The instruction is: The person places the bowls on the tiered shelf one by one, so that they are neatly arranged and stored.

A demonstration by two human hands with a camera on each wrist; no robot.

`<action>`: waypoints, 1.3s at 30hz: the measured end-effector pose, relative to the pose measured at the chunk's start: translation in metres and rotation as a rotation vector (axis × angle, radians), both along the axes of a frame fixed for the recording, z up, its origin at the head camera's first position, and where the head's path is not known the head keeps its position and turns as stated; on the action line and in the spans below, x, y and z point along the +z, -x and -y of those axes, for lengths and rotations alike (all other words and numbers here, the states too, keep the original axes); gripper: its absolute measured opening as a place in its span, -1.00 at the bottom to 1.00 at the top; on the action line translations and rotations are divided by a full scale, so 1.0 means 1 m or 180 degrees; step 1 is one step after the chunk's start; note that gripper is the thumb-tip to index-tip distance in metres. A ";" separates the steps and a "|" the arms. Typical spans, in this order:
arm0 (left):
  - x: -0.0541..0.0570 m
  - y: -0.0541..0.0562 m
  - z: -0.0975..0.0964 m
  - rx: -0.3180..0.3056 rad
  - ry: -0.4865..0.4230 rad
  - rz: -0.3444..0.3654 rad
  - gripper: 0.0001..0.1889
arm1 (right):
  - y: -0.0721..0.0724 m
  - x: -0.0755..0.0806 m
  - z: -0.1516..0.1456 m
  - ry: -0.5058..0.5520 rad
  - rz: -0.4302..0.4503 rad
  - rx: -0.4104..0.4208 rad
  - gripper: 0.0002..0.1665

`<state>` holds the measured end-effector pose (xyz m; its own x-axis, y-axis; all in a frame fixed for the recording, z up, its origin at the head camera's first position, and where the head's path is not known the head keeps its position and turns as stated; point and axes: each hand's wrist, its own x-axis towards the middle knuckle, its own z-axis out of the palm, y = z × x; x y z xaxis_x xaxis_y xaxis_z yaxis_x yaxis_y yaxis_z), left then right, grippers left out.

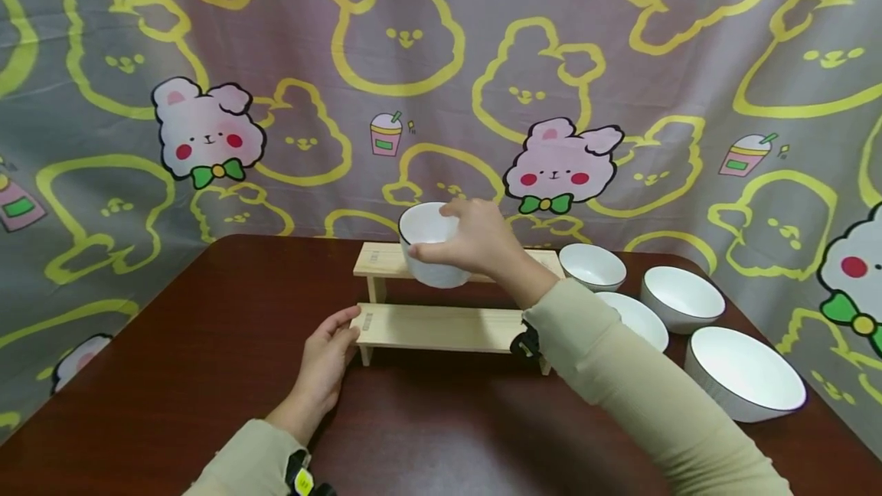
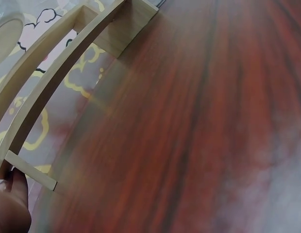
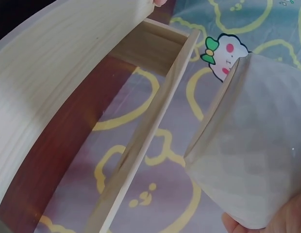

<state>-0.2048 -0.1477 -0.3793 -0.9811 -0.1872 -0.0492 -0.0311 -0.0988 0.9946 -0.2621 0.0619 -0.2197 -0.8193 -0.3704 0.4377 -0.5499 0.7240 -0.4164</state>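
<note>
My right hand (image 1: 482,239) grips a white bowl (image 1: 423,228) with a dark rim, thumb on the near side and fingers at the far side. The bowl is held over the upper board (image 1: 382,259) of a two-step wooden rack, overlapping it in the head view. In the right wrist view, the bowl's textured wall (image 3: 247,145) appears beside the rack's boards. My left hand (image 1: 324,354) holds the left end of the rack's lower board (image 1: 441,326). The left wrist view shows part of that hand (image 2: 12,206) beside the rack's leg (image 2: 31,170).
Right of the rack stand a small white bowl (image 1: 592,265), a white dish (image 1: 637,320) partly behind my right sleeve, a medium bowl (image 1: 682,297) and a larger bowl (image 1: 747,373) near the table's right edge. A patterned curtain (image 1: 441,121) hangs behind the dark wooden table (image 1: 172,350).
</note>
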 end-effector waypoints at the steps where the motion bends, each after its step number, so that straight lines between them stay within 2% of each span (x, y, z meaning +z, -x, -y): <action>1: 0.000 0.000 0.000 -0.0005 -0.0016 -0.0002 -0.58 | 0.001 0.000 0.002 0.0016 -0.0009 0.0002 -0.13; 20: -0.003 0.002 -0.001 0.0004 -0.0055 -0.0105 -0.57 | 0.022 -0.006 0.040 -0.0087 -0.0061 -0.0056 -0.20; 24: -0.004 0.001 -0.002 0.0014 -0.0008 -0.0098 -0.57 | 0.025 -0.008 0.046 -0.0070 0.0000 -0.0077 -0.20; 33: -0.006 -0.001 0.000 0.0041 -0.0016 -0.0121 -0.58 | 0.028 -0.010 0.067 -0.0207 0.0207 -0.0204 -0.05; 39: -0.007 0.001 -0.001 0.0047 -0.0059 -0.0164 -0.57 | 0.033 -0.009 0.076 -0.0285 0.0131 -0.0238 -0.07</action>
<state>-0.2053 -0.1467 -0.3860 -0.9795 -0.2012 -0.0023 0.0217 -0.1172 0.9929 -0.2954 -0.0146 -0.2288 -0.8626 -0.3438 0.3710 -0.4767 0.7977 -0.3693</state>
